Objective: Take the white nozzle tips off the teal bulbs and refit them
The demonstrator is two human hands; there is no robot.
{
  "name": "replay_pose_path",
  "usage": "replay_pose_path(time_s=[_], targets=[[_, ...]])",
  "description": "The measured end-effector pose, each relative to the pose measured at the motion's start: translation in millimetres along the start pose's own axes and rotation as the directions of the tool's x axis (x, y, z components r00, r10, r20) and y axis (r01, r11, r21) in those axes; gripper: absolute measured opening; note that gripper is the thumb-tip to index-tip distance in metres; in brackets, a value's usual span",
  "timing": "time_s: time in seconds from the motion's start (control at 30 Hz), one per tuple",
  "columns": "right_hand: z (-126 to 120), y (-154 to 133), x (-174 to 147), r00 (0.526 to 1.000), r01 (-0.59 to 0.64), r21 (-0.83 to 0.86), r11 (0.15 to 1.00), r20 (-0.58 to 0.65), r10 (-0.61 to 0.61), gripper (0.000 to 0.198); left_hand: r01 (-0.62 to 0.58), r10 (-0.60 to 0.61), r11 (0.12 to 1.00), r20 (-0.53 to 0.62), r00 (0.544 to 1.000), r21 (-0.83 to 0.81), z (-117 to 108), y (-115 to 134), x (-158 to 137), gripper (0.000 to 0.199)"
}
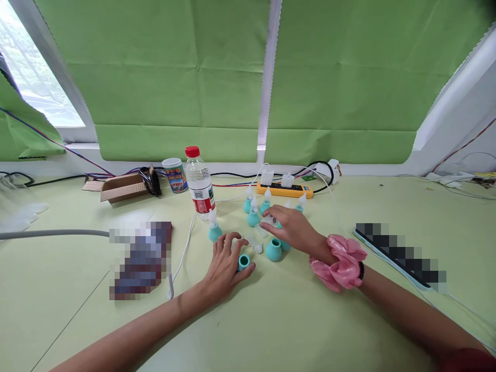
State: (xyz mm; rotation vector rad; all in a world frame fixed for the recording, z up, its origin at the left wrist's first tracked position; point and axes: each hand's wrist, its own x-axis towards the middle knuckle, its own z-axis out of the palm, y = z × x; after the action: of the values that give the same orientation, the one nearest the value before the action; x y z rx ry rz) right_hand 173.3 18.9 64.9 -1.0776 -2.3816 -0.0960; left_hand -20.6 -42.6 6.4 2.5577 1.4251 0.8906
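My left hand (227,263) curls around a teal rubber bulb (244,262) with an open mouth and no tip, thumb on its near side. My right hand (292,230) is stretched over loose translucent plastic tips (257,247), thumb and forefinger apart near a clear piece (270,220); I cannot see it gripped. Below this hand stands another open teal bulb (273,251), with a further one partly hidden behind it. Several bulb syringes with pale pointed tips stand upright beyond my hands, among them one bulb syringe (253,216) in the middle and another bulb syringe (215,231) at left.
A red-capped bottle (200,188), a printed can (175,175) and a cardboard box (123,188) stand behind. An orange power strip (284,190) with white plugs lies near the wall. A phone (395,258) is at right, a blurred item (143,261) at left. Cables cross the table.
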Motion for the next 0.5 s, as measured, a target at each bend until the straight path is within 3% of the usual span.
replay_pose_path(time_s=[0.1, 0.2, 0.37, 0.5], targets=[[16.3, 8.5, 0.3, 0.983, 0.072, -0.123, 0.99, 0.176, -0.049, 0.022, 0.086, -0.086, 0.996, 0.0, 0.996, -0.018, 2.2, -2.6, 0.7, 0.018], [19.7, 9.5, -0.6, 0.965, 0.131, -0.111, 0.985, 0.242, -0.101, 0.023, 0.101, -0.102, 0.993, -0.024, 0.994, -0.055, 2.5, -5.0, -1.3, 0.012], [16.0, 7.9, -0.1, 0.981, 0.123, -0.059, 0.991, 0.155, -0.113, 0.025, -0.049, 0.04, 0.995, -0.101, 0.994, -0.081, 4.4, -6.6, -4.5, 0.005], [15.6, 2.0, -1.4, 0.987, 0.156, -0.047, 0.987, 0.047, -0.154, 0.027, -0.131, 0.131, 0.991, -0.079, 0.988, -0.005, 6.6, -5.0, -4.0, 0.02]])
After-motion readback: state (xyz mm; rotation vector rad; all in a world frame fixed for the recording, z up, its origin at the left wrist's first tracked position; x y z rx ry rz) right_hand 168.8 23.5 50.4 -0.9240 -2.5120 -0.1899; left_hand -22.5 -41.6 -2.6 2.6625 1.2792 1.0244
